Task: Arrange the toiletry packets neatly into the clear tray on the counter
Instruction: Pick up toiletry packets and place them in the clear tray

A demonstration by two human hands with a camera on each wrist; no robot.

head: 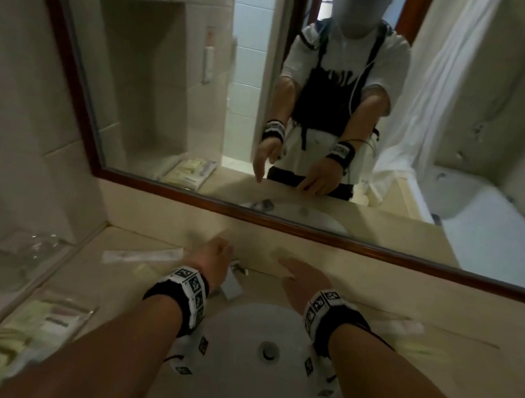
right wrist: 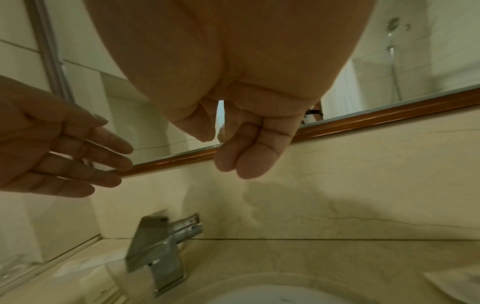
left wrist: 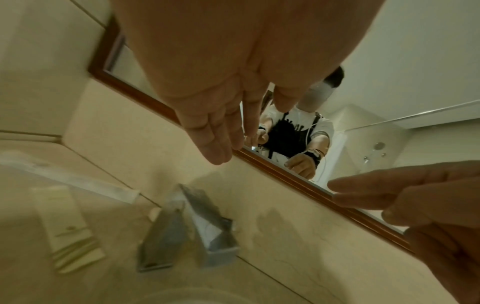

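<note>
We are standing at a beige marble counter [head: 122,283] under a wide wood-framed mirror [head: 182,88], with the round white basin [head: 249,332] sunk into it below our wrists and the square chrome tap [left wrist: 187,230] behind it. At our near left lies the clear plastic tray [head: 34,327], already lined with pale cream toiletry packets [head: 12,334].

Loose pieces are scattered on the counter: a long white paper-wrapped stick [head: 144,255] left of the tap, a flat cream sachet [left wrist: 67,224] just beside it, and a blurred pale packet [head: 406,327] to the right of the basin, well apart from the tray.

Our left hand [head: 209,259] hovers above the tap, fingers [left wrist: 215,139] straight and close together, holding nothing. Our right hand [head: 302,282] hangs over the back of the basin, fingers [right wrist: 249,152] loosely bent and pressed side by side, also empty.

We judge we are between pickups. The risks from here:
- Flat sachets on smooth stone are hard to lift, so a fingertip could skid one into the basin.
- A reach past the tap may knock the lever.
- A careless drop could disturb the rows in the tray.
</note>
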